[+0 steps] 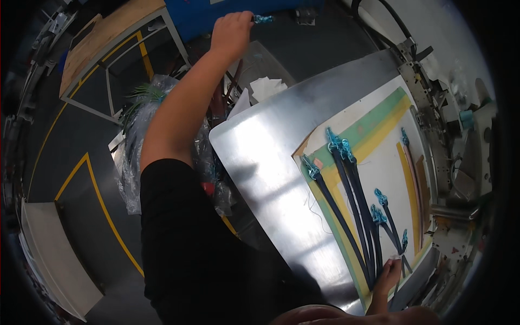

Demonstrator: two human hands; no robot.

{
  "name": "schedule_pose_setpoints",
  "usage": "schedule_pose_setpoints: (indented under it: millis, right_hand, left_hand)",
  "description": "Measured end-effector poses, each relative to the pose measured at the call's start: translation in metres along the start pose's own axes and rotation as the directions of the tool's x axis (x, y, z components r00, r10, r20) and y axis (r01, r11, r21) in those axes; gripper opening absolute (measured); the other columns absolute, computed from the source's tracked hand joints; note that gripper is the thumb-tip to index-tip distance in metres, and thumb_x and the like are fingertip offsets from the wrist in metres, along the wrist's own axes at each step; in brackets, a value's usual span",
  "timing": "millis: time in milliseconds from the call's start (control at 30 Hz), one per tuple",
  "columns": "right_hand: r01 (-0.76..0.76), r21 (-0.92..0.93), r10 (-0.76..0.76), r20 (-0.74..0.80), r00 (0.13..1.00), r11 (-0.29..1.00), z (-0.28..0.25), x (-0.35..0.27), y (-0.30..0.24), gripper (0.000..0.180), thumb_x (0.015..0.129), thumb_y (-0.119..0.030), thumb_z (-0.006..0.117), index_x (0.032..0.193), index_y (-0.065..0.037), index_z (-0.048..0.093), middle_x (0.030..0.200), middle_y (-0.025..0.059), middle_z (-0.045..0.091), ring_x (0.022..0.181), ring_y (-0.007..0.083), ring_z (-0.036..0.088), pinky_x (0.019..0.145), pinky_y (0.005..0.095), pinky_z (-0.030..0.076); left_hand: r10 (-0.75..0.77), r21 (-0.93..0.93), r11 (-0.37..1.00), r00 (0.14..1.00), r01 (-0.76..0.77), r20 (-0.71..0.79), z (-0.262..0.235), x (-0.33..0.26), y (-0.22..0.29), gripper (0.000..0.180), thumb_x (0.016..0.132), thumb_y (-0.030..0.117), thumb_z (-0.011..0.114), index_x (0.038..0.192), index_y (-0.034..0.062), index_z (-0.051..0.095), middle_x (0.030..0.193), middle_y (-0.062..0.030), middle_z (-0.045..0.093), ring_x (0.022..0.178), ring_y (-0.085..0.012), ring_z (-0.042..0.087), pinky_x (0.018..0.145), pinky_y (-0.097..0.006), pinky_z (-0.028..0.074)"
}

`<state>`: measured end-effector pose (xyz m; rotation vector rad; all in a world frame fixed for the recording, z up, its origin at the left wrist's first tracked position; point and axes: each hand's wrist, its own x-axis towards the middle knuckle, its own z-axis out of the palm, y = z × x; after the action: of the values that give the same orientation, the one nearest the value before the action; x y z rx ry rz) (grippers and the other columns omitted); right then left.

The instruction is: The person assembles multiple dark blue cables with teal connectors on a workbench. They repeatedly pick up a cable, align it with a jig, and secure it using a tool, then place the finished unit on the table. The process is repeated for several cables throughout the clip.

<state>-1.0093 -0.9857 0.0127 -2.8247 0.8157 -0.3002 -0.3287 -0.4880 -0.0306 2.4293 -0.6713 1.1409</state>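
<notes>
My left hand (233, 31) is raised far out at the top, its fingers closed on a cable end wrapped in shiny blue plastic (264, 19). The rest of that piece is hidden by the fist. Down at the lower right, my right hand (388, 276) has its fingers closed round a dark cable near the board's front edge. Several black cables (346, 216) with blue-wrapped ends fan out from there across a white board (374, 157) marked with green and yellow tape. Shorter cables (391, 233) with the same blue ends lie just beyond my right hand.
The board rests on a shiny metal table (265, 173). Clear plastic bags (135, 168) and crumpled white paper (266, 88) are beside it. A wooden-topped bench (103, 43) stands far left, a pale panel (57, 260) lower left. Machinery (428, 81) lines the right side.
</notes>
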Motion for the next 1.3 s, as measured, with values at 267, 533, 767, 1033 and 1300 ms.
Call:
schedule_pose_setpoints:
  millis: [267,533,767,1033,1300]
  right_hand:
    - [0.027,0.290,-0.013,-0.048,0.999,0.957,-0.027,0.051,0.000,0.029,0.110,-0.014,0.047,0.088,0.003,0.055,0.075,0.0108,0.050,0.072,0.0190,0.048,0.065,0.0351,0.039]
    - [0.797,0.326,-0.541,-0.599,0.590,0.508,-0.137,0.096,-0.202,0.049,0.097,-0.025,0.074,0.135,0.004,0.064,0.125,0.0185,0.066,0.068,0.0103,0.051,0.064,0.0235,0.042]
    - [0.707,0.591,-0.609,-0.412,0.678,0.387,-0.171,0.054,-0.217,0.041,0.084,-0.004,0.083,0.122,0.002,0.071,0.090,0.0081,0.072,0.059,0.0068,0.046,0.058,0.0214,0.040]
    - [0.339,0.517,-0.385,-0.020,0.923,0.786,-0.192,-0.017,-0.048,0.010,0.097,-0.007,0.070,0.098,0.003,0.068,0.072,0.0101,0.059,0.065,0.0183,0.056,0.064,0.0307,0.045]
    - [0.200,0.357,-0.283,0.197,0.939,0.912,-0.135,-0.048,-0.025,0.025,0.095,-0.027,0.074,0.100,-0.003,0.072,0.091,0.0200,0.073,0.087,0.0413,0.069,0.075,0.0454,0.053]
  left_hand:
    - [-0.052,-0.311,0.943,0.867,-0.122,-0.495,-0.233,0.123,0.162,0.016,0.103,0.009,0.062,0.115,-0.0003,0.067,0.102,-0.0137,0.072,0.093,-0.0284,0.069,0.081,-0.041,0.053]
    - [0.030,-0.899,0.105,0.905,-0.426,-0.425,-0.382,0.153,0.384,0.027,0.115,0.027,0.049,0.115,-0.0004,0.051,0.076,0.0016,0.050,0.061,-0.0057,0.042,0.054,-0.025,0.040]
    - [-0.054,-0.898,-0.410,0.987,-0.157,-0.148,-0.466,0.137,0.460,0.030,0.116,0.030,0.043,0.107,0.0026,0.050,0.069,0.0029,0.044,0.054,-0.0057,0.037,0.046,-0.022,0.034]
    - [-0.204,-0.922,-0.325,0.937,0.208,0.283,-0.323,0.112,0.379,0.016,0.112,0.025,0.057,0.106,0.0103,0.060,0.079,-0.0035,0.053,0.064,-0.0153,0.047,0.061,-0.031,0.046]
    - [-0.322,-0.568,0.403,0.693,0.717,0.645,-0.187,-0.019,0.320,0.034,0.100,0.039,0.071,0.107,0.0060,0.076,0.092,-0.0045,0.064,0.085,-0.0182,0.057,0.079,-0.032,0.048]
